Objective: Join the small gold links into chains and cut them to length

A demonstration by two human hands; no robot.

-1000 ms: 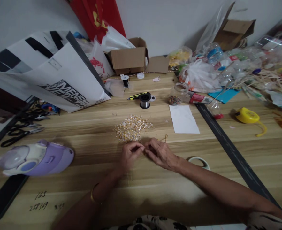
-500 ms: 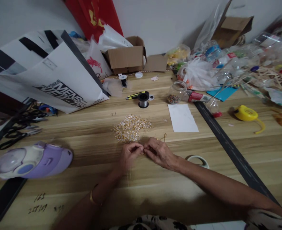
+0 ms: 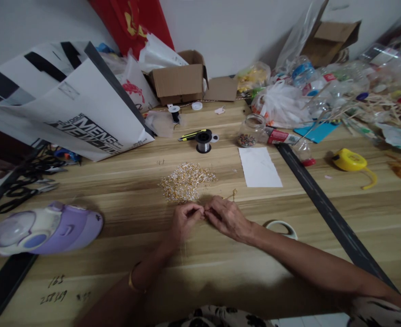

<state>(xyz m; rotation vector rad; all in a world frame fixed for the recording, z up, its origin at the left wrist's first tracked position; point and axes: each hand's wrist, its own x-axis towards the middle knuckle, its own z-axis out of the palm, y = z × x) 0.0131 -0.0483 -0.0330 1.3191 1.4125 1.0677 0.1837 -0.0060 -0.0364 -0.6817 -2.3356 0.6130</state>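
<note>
Near the middle of the tabletop in the head view, the left hand and right hand meet, thumbs and fingers pinched together, though anything held there is too small to tell. Just beyond these 2 hands lies a loose pile of gold and silver pieces, with a thin gold strand just beside the right hand. Farther back stand a spool of wire and a jar partly filled with small beads, with white paper lying near the jar.
</note>
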